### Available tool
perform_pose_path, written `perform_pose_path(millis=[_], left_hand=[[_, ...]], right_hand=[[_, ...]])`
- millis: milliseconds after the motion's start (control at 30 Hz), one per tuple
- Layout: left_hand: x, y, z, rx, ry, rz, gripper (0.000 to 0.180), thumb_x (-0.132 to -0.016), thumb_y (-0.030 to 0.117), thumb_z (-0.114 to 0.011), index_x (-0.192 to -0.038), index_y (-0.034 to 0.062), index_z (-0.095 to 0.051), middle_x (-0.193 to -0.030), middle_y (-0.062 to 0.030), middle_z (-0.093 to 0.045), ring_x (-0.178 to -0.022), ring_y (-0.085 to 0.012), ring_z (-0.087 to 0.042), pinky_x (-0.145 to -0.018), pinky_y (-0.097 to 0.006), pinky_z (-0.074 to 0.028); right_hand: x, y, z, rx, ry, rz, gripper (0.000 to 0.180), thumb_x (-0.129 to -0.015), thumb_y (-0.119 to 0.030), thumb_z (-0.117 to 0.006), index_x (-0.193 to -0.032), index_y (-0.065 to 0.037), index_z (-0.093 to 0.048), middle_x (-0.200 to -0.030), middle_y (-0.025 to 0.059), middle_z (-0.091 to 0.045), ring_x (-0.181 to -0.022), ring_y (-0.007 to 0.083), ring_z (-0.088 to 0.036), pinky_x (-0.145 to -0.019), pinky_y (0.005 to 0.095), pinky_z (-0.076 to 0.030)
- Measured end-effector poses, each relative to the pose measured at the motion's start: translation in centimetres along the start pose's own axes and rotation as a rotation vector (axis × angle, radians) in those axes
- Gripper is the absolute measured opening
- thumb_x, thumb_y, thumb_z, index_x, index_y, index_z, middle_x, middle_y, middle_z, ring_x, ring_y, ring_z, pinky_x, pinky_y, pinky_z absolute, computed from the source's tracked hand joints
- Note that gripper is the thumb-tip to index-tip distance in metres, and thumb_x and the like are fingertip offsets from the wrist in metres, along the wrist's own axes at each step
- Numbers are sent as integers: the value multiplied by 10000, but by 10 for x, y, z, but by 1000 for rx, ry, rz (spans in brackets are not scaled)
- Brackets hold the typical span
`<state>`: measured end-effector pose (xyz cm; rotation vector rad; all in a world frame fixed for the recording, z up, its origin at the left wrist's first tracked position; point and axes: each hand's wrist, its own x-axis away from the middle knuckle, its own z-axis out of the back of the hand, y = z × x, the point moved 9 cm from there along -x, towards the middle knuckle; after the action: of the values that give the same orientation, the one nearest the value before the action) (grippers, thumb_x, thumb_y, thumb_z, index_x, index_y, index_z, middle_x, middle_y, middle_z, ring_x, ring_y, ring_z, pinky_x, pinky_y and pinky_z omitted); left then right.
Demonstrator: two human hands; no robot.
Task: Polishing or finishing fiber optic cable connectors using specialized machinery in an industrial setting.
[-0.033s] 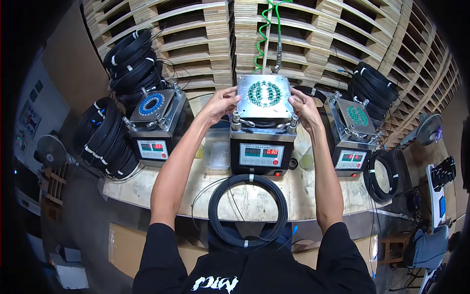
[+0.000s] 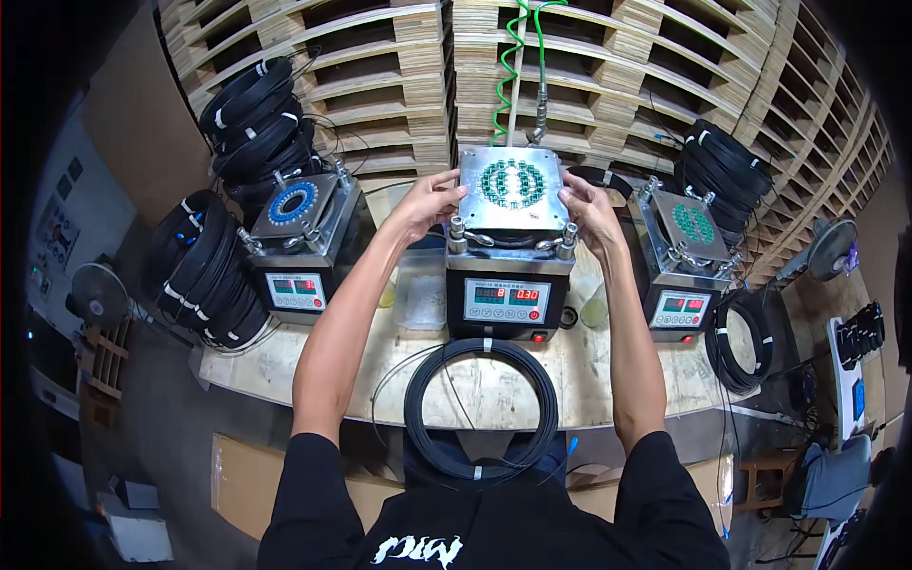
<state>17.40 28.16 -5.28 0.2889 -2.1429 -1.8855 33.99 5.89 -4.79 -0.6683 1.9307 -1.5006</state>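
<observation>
A square metal top plate (image 2: 513, 185) with a ring of green ports sits on the middle black machine (image 2: 508, 304), which has a red digit display on its front. My left hand (image 2: 432, 201) grips the plate's left edge and my right hand (image 2: 589, 211) grips its right edge, fingers curled over the rim. A coil of thin black cable (image 2: 414, 408) lies on the worktable (image 2: 285, 366) in front of the machine, close to my chest.
A like machine with a blue ring (image 2: 302, 228) stands left and one with a green ring (image 2: 692, 252) right. Stacked black cable coils (image 2: 209, 271) flank them. A green spiral hose (image 2: 513, 57) hangs before wooden pallets (image 2: 380, 66). Fans (image 2: 95, 294) stand at both sides.
</observation>
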Motion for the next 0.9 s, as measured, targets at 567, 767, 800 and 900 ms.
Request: perform_pose_path(millis=[567, 767, 800, 900], left_hand=[[-1, -27, 16, -141, 123, 154, 638, -869, 259, -793, -1428, 103, -526, -840, 32, -648, -608, -50, -507, -543, -221, -461], [1, -27, 18, -128, 97, 138, 633, -875, 256, -787, -1430, 101, -524, -837, 40, -663, -596, -41, -514, -531, -214, -448], [3, -27, 13, -109, 88, 142, 631, -875, 256, -788, -1428, 100, -527, -842, 37, -668, -592, -41, -515, -530, -212, -445], [1, -25, 16, -124, 101, 135, 577, -892, 241, -770, -1408, 109, -547, -839, 57, -674, -600, -19, -525, -524, -190, -423]], right_hand=[[7, 23, -1, 114, -8, -107, 563, -917, -84, -689, -1416, 71, -481, -1087, 132, -671, -932, 150, -636, -780, 274, -516], [7, 19, -4, 179, -36, -103, 564, -927, -82, -674, -1420, 91, -463, -1141, 146, -663, -964, 152, -638, -816, 262, -510], [8, 22, 0, 197, -19, -94, 561, -927, -83, -675, -1418, 90, -467, -1146, 150, -665, -970, 151, -638, -818, 260, -509], [3, 18, -1, 215, -8, -83, 553, -926, -73, -678, -1410, 98, -471, -1108, 148, -678, -945, 142, -636, -810, 262, -507]])
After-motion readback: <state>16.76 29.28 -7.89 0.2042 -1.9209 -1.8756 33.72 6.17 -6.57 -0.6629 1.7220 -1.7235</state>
